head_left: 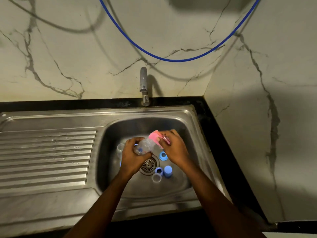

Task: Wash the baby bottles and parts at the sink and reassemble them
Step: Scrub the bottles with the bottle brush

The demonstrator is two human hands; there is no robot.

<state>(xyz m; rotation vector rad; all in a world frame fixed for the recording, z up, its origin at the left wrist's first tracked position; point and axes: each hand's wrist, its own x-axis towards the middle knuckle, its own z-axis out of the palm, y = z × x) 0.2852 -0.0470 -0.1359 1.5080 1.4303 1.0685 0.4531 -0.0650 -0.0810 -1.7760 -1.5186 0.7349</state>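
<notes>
Over the steel sink basin [181, 127], my left hand [133, 158] grips a clear baby bottle [147, 146] lying on its side. My right hand [175, 146] holds a pink sponge [155, 137] pressed against the bottle's far end. On the basin floor lie a blue ring [163, 155], a blue cap [168, 171], another blue ring [159, 171] and a clear ring [156, 178]. A second clear bottle [120, 148] stands left of my left hand. Something blue shows under my left hand, mostly hidden.
The tap [144, 86] stands behind the basin with no water running. The drain [149, 164] is at the basin's middle. A ribbed draining board [46, 155] lies to the left. A blue hose [175, 59] hangs on the marble wall. A wall corner closes the right side.
</notes>
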